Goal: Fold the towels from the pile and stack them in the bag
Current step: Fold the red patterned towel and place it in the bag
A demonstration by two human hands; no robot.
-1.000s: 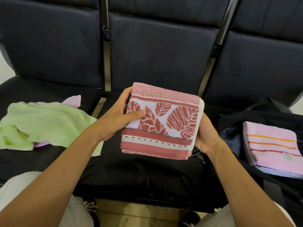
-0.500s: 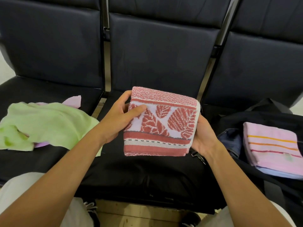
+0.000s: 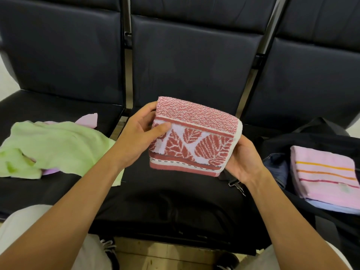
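A folded red and white towel with a leaf pattern (image 3: 196,137) is held in the air above the middle seat. My left hand (image 3: 136,139) grips its left edge, thumb on the front face. My right hand (image 3: 243,158) holds the right edge from underneath. The pile, a crumpled light green towel (image 3: 54,147) over a pink one (image 3: 88,120), lies on the left seat. On the right seat the open black bag (image 3: 311,141) holds a folded pink striped towel (image 3: 327,176) stacked on a light blue one (image 3: 331,208).
Three black padded seats (image 3: 175,201) with tall backrests stand in a row, with metal bars (image 3: 126,71) between them. A buckle and strap (image 3: 236,185) from the bag lie on the middle seat. My knees and shoes show at the bottom edge.
The folded towel has tilted, its top edge turning toward me and its lower edge lifting. Both hands keep hold of it and have shifted slightly right.
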